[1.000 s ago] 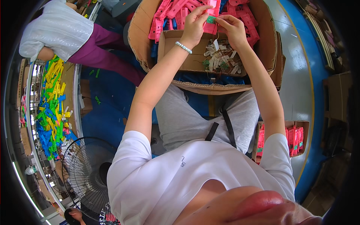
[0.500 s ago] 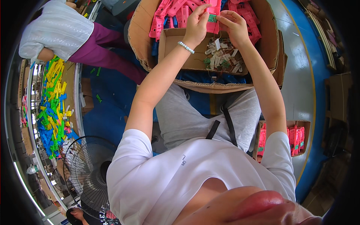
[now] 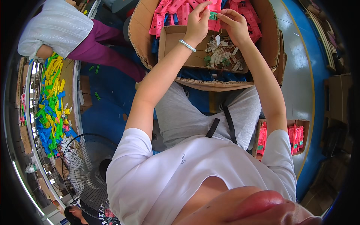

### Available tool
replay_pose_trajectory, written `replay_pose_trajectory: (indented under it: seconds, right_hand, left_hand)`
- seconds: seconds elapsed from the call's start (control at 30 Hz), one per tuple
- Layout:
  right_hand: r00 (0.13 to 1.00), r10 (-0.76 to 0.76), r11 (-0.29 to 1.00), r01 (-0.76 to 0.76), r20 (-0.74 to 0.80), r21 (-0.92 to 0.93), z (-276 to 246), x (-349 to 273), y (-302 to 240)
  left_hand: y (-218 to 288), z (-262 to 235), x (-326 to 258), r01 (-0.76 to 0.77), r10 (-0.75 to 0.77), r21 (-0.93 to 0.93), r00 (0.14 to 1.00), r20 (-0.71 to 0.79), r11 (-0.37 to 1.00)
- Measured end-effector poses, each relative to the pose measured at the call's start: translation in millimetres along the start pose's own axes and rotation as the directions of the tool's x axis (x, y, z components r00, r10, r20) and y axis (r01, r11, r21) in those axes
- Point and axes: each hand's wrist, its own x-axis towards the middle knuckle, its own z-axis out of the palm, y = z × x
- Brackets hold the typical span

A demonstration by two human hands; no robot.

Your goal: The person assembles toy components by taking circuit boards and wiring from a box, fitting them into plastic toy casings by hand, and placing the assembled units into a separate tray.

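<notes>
At the top of the view my left hand (image 3: 198, 24) grips a pink plastic housing (image 3: 214, 25) by its left side, fingers closed. A small green circuit board (image 3: 213, 15) lies against that housing. My right hand (image 3: 234, 26) is closed in a pinch at the board's right edge. Thin wires run down from there to a white part (image 3: 218, 39). Beneath my hands is a shallow cardboard tray (image 3: 176, 56) holding a pile of white parts with wires (image 3: 222, 54) and some green boards. Exactly how my right fingertips meet the board is too small to tell.
A large cardboard box (image 3: 275, 52) surrounds the tray, with more pink housings (image 3: 183, 15) behind it. A smaller box (image 3: 304, 137) of pink pieces stands at my right. To the left are a black fan (image 3: 88, 168), a table heaped with coloured parts (image 3: 52, 108), and another person (image 3: 62, 28).
My hands keep hold of the housing and board, shifting only slightly upward in the picture. The white part on the wires hangs a little differently. The other person has barely moved.
</notes>
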Motion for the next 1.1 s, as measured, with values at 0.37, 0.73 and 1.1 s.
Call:
replay_pose_trajectory:
  seconds: [0.37,0.73,1.1]
  right_hand:
    - [1.0,-0.022,1.0,0.022,0.022,-0.016,-1,0,-2]
    - [0.941,0.299,0.925,-0.244,0.16,-0.292,-28,5,13]
    - [0.969,0.069,0.492,0.174,0.238,-0.853,-30,-2,13]
  left_hand:
    - [6,1,-1,0.099,-0.101,-0.077,0.995,-0.026,0.992]
    - [-1,-9,11,0.229,-0.271,-0.906,0.953,0.134,0.357]
    - [-36,-21,9,0.419,-0.593,-0.651,0.803,-0.059,0.633]
